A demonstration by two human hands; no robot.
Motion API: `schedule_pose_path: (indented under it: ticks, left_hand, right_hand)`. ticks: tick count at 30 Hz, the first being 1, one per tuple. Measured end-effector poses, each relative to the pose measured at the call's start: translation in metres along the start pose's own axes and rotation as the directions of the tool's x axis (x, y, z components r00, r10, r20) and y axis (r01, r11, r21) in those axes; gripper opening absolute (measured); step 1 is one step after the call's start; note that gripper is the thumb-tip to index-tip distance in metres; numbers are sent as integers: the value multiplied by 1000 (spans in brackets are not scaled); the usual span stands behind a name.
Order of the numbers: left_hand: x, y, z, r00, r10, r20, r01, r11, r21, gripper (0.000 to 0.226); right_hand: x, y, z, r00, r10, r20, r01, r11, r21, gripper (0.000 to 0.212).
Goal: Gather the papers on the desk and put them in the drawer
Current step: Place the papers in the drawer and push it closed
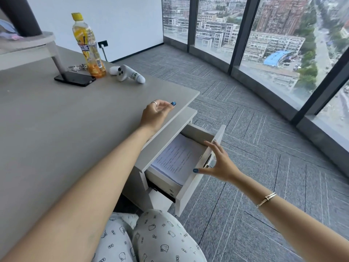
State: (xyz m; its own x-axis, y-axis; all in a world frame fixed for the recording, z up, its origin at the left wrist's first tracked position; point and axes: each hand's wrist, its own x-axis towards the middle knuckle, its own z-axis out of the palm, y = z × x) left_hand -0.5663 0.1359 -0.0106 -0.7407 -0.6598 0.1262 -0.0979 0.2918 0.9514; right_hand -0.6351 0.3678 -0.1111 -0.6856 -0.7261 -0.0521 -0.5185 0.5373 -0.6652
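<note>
Papers [175,159] lie flat in open drawer [200,178]: light, floppy, grab by edges. Right hand [217,163] spread on drawer front, left hand [154,114] loose, both grips released.

Tabletop [56,120]: matt grey laminate, smooth, no glare. Drawer [198,178]: white painted board, satin, with a small metal lock on its front. Papers [177,159] inside: white printed sheets, flat and matt. Bottle [87,46]: clear glossy plastic, yellow cap, shiny printed label. Phone [75,79]: black glass, highly reflective. Controller [128,73]: white plastic, smooth semi-gloss. Floor [264,167]: grey carpet tiles, coarse woven texture. Trousers [160,239]: soft printed cloth. Bracelet [266,199]: polished metal.
</note>
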Motion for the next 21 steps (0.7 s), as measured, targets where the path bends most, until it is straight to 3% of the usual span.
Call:
schedule_pose_path:
  ticks: [4, 8, 13, 17, 21]
  left_hand:
    - [-2, 2, -1, 1000, -15, -16, 15, 1000, -6, 48]
    - [1, -1, -1, 999, -46, 1, 46, 997, 58, 37]
    - [4, -2, 1, 998, -47, -45, 51, 995, 81, 42]
    - [4, -3, 2, 998, -55, -45, 59, 993, 103, 34]
    - [3, -2, 1, 999, -42, -34, 46, 989, 144, 43]
  right_hand:
    - [1, 0, 5, 998, 14, 57, -21, 992, 123, 128]
    - [14, -8, 16, 1000, 13, 29, -17, 986, 166, 136]
    - [39, -27, 37, 998, 56, 6, -56, 981, 185, 139]
    - [53, -41, 56, 993, 104, 61, -114, 972, 205, 123]
    - [64, -50, 67, 992, 85, 89, -100, 977, 187, 124]
